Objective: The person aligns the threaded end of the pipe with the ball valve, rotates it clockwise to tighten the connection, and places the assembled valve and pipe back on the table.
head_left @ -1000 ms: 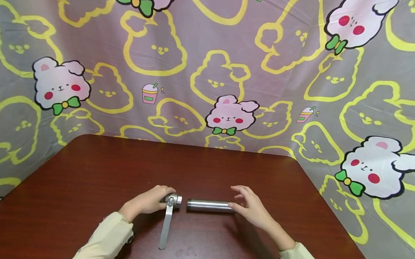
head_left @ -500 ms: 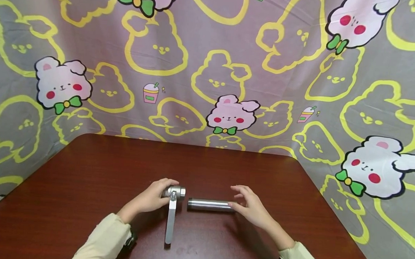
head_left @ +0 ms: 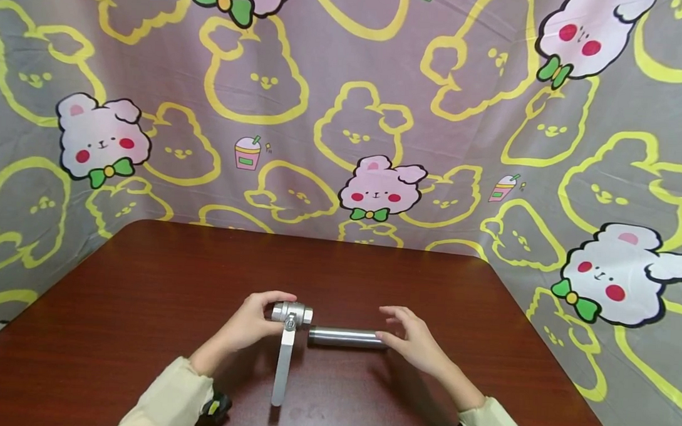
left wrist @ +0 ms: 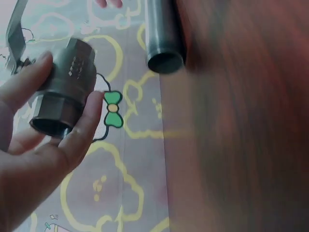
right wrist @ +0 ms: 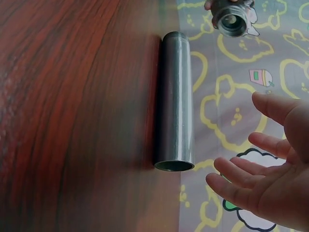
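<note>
My left hand grips a silver ball valve by its body, between thumb and fingers. The valve's long flat lever points toward me, and a shadow lies beneath it, off the tabletop. In the left wrist view, one hollow end of the valve body shows. Just right of the valve, a smooth steel pipe lies sideways on the table, apart from it. Beside the pipe's right end is my right hand, fingers spread and holding nothing. Threads ring the pipe's far end in the right wrist view.
The dark red-brown wooden table has rounded back corners. A grey cloth printed with yellow outlines and white bunny faces hangs behind it and along both sides.
My left hand has raised the ball valve from the table and moved it slightly right, toward the pipe. More of the valve body now shows. The right hand and the pipe have stayed put.
</note>
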The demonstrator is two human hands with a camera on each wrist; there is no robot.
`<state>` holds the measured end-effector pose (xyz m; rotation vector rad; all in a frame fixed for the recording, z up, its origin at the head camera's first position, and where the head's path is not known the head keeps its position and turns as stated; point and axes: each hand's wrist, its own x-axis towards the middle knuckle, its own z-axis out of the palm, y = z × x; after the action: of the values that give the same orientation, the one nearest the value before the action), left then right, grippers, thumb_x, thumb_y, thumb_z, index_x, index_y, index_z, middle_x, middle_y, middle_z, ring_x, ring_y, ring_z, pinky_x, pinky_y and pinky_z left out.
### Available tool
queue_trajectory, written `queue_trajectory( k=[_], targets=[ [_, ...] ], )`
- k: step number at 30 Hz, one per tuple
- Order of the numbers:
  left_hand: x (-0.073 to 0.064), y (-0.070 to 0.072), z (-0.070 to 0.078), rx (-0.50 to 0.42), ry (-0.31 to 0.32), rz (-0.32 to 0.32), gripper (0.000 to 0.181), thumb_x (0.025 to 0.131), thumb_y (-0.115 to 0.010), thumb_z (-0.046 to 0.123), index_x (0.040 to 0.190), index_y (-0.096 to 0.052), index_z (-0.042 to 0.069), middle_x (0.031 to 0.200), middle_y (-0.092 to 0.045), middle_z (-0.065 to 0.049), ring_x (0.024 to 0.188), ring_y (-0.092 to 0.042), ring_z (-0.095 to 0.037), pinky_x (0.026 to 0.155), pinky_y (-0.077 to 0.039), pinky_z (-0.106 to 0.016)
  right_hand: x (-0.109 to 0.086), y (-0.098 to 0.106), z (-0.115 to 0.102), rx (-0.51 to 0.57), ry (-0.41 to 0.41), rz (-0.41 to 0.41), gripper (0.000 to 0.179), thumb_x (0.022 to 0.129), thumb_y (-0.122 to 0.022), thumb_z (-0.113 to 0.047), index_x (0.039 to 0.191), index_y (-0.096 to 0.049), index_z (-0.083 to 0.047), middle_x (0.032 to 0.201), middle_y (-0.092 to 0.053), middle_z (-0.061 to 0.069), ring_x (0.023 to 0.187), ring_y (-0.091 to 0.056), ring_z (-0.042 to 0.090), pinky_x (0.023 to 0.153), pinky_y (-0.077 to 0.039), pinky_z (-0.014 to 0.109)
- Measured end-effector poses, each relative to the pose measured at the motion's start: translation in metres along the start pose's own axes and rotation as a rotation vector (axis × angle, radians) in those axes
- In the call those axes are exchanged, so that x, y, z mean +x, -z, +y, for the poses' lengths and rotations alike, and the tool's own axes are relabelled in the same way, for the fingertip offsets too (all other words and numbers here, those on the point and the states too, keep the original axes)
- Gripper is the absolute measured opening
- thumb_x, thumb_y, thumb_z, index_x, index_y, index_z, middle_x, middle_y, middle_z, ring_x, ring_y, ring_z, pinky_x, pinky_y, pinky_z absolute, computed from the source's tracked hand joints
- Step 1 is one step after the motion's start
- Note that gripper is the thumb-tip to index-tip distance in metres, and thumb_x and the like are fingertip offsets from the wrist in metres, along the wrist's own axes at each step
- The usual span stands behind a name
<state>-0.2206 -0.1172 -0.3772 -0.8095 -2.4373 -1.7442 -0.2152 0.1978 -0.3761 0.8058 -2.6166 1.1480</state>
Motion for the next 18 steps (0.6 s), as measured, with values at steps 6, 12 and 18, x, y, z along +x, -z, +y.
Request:
queue_trajectory(
  k=[6, 12, 18],
  targets=[
    [-0.003, -0.004, 0.006, -0.089, 0.053, 0.118, 0.045, 0.064, -0.067, -0.011, 0.107, -0.057, -0.012, 0.097, -0.06, -0.021, 0.074, -0.056, -0.016, 0.061, -0.048, -0.022, 0.0, 0.0, 0.003, -0.037, 0.0, 0.002, 0.04, 0.079, -0.067, -0.017, 0.115, -0.055, -0.002, 0.109, -0.058, 0.01, 0.096, -0.055, 0.027, 0.075, -0.047, 0.043],
    [-0.005, -0.004, 0.012, -0.133, 0.094, 0.151, 0.047, 0.061, -0.067, -0.013, 0.107, -0.057, -0.013, 0.099, -0.059, -0.023, 0.074, -0.057, -0.017, 0.061, -0.048, -0.022, 0.0, -0.002, 0.011, -0.023, 0.02, -0.022, 0.039, 0.078, -0.067, -0.016, 0.111, -0.056, 0.003, 0.105, -0.059, 0.016, 0.095, -0.055, 0.032, 0.078, -0.046, 0.041],
    [-0.007, -0.005, 0.013, -0.151, 0.111, 0.147, 0.046, 0.062, -0.067, -0.012, 0.107, -0.057, -0.013, 0.099, -0.06, -0.022, 0.074, -0.057, -0.016, 0.061, -0.049, -0.024, -0.003, -0.004, 0.023, -0.004, -0.015, -0.053, 0.038, 0.076, -0.07, -0.013, 0.108, -0.058, 0.006, 0.104, -0.06, 0.017, 0.096, -0.056, 0.03, 0.081, -0.045, 0.039]
  ],
)
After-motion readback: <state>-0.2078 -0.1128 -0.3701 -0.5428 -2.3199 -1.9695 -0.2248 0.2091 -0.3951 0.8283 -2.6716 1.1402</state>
